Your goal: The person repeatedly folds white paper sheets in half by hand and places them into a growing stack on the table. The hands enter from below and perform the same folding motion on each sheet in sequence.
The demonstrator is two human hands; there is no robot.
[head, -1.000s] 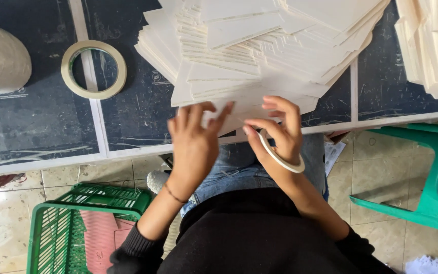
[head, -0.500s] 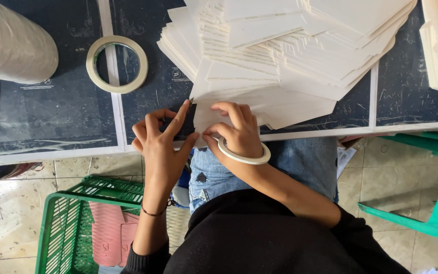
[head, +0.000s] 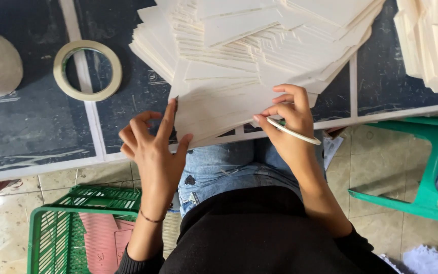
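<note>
Desk (head: 36,147): I am looking down on a dark top with pale strips, its near edge running just above my knees; bare room is lying to the left, between the sheets and the tape roll.
Card pile (head: 259,45): I am seeing a big fanned heap of cream sheets filling the upper middle of the desk; a second stack (head: 432,45) is sitting at the right, apart from it.
Sheets (head: 214,114): the lowest few are sticking out over the desk's near edge, toward me. I am judging them light, thin and fairly stiff, smooth enough to slide on each other, and easy to crease at a corner; best taken at the free overhanging edge, both sides at once.
Left hand (head: 153,152): its grip is loose, not clenched; forefinger pointing up along the sheets' left edge, thumb pressing under the near edge.
Right hand (head: 290,124): its grip is pinching the sheets' right edge between thumb and fingers; a thin tape ring (head: 295,133) is hanging at the fingers.
Tape roll (head: 87,70): lying flat on the desk, well apart from both hands.
Crate (head: 41,238): green, on the floor at my left; a green chair (head: 427,187) is at the right, so room is tight below the desk edge.
</note>
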